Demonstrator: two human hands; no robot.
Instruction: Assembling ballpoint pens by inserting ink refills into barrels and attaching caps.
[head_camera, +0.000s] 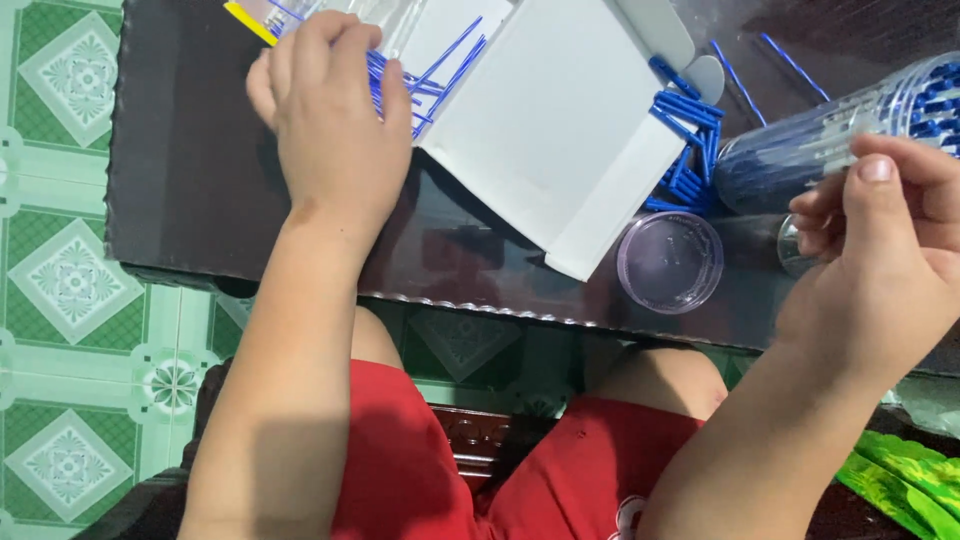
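A dark glossy counter (200, 180) is seen across the far half of the view, over a green patterned tile floor (70, 290). An open white cardboard box (550, 130) is laid near the middle of the counter, its flap spread toward the near edge. At the far right, a clear plastic jar (830, 140) filled with blue pieces is laid on its side, and the right hand (880, 270) is held just beside its mouth, the fingers (880, 165) curled together at the rim; whether the jar is truly gripped cannot be told. The left hand (330, 120) is placed at the far left, its fingers closed over a bundle of thin blue sticks (440, 60). A round clear lid (670, 262) is set near the counter's near edge. Loose blue caps (685, 150) are piled between box and jar.
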